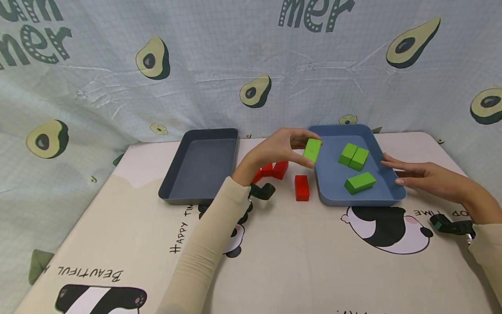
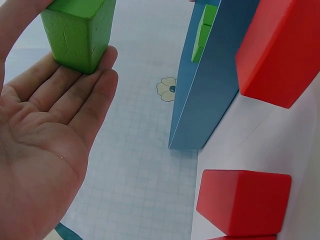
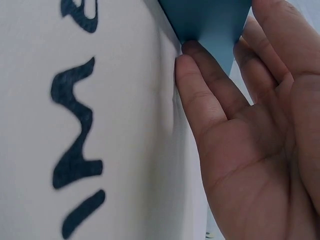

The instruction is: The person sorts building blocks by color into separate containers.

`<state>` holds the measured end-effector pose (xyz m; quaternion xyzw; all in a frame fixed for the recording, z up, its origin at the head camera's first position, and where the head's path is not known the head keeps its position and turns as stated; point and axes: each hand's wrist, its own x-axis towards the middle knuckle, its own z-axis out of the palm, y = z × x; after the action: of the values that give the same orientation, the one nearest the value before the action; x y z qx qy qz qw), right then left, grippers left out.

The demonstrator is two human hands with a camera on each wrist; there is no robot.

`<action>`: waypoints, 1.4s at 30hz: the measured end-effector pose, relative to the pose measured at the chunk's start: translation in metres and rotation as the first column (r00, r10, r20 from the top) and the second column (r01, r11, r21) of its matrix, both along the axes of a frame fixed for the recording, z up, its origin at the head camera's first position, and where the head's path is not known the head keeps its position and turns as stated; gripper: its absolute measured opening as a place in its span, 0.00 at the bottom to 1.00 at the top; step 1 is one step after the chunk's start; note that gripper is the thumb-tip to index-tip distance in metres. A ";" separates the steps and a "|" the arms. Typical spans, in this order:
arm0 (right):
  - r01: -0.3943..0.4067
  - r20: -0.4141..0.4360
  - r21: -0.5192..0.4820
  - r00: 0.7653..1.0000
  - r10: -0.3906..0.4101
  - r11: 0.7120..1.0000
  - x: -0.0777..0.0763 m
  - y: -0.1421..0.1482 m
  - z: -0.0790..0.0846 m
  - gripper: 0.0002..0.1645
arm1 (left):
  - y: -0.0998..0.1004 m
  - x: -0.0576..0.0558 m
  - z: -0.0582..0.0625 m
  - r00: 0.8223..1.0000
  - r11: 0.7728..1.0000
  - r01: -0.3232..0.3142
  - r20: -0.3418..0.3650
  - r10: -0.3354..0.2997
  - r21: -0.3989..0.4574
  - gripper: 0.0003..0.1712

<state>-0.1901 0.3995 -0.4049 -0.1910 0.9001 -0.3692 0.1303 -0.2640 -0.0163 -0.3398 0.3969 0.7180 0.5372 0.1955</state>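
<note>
My left hand [image 1: 276,150] pinches a green block [image 1: 312,150] between thumb and fingers, held up by the left rim of the blue tray [image 1: 329,179]. In the left wrist view the same green block [image 2: 80,37] sits against the fingertips, above the bare palm. Inside the tray lie two green blocks side by side [image 1: 353,157] and another green block [image 1: 360,182] nearer the front. At the tray's right wall, my right hand [image 1: 435,179] rests with fairly straight fingers touching its outside. The right wrist view shows those fingers [image 3: 200,95] against the tray wall [image 3: 210,20].
Left of the blue tray, a red block [image 1: 302,188] lies on the table, with several more red blocks [image 1: 280,169] partly behind my left wrist. A dark grey tray [image 1: 204,170] stands further left. A patterned cloth [image 1: 211,65] hangs behind.
</note>
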 end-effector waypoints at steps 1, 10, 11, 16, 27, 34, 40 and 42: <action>0.000 0.001 0.001 1.000 0.000 1.000 0.000 0.000 0.000 0.36 | 0.000 0.000 0.000 1.000 1.000 0.000 0.001 0.000 0.001 0.35; 0.003 0.000 0.008 1.000 -0.003 1.000 -0.001 0.000 0.000 0.36 | 0.002 0.001 -0.001 1.000 1.000 -0.002 -0.006 0.002 -0.011 0.35; 0.003 0.001 0.006 1.000 -0.003 1.000 -0.001 0.000 0.000 0.36 | 0.002 0.001 -0.001 1.000 1.000 -0.002 -0.004 0.002 -0.009 0.34; 0.002 0.015 -0.010 1.000 -0.002 1.000 0.000 0.000 0.001 0.36 | 0.004 0.002 0.001 1.000 1.000 0.004 -0.003 -0.004 0.000 0.34; 0.013 -0.007 0.024 1.000 -0.013 1.000 0.001 -0.001 0.001 0.35 | 0.012 0.003 0.006 1.000 1.000 0.014 0.005 -0.014 -0.004 0.35; 0.013 0.004 0.023 1.000 -0.014 1.000 -0.001 0.000 0.000 0.36 | 0.016 0.003 0.003 1.000 1.000 0.029 0.006 -0.029 -0.003 0.35; 0.014 -0.001 0.016 1.000 -0.014 1.000 0.000 0.000 0.001 0.35 | 0.019 0.003 0.003 0.999 0.999 0.032 -0.004 -0.032 -0.017 0.35; 0.017 0.006 0.010 1.000 -0.017 1.000 0.000 0.000 0.000 0.35 | 0.021 0.003 0.002 0.999 0.999 0.038 -0.005 -0.039 -0.018 0.35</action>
<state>-0.1898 0.3996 -0.4047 -0.1815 0.9031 -0.3666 0.1308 -0.2606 0.0042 -0.3375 0.4104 0.7155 0.5260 0.2074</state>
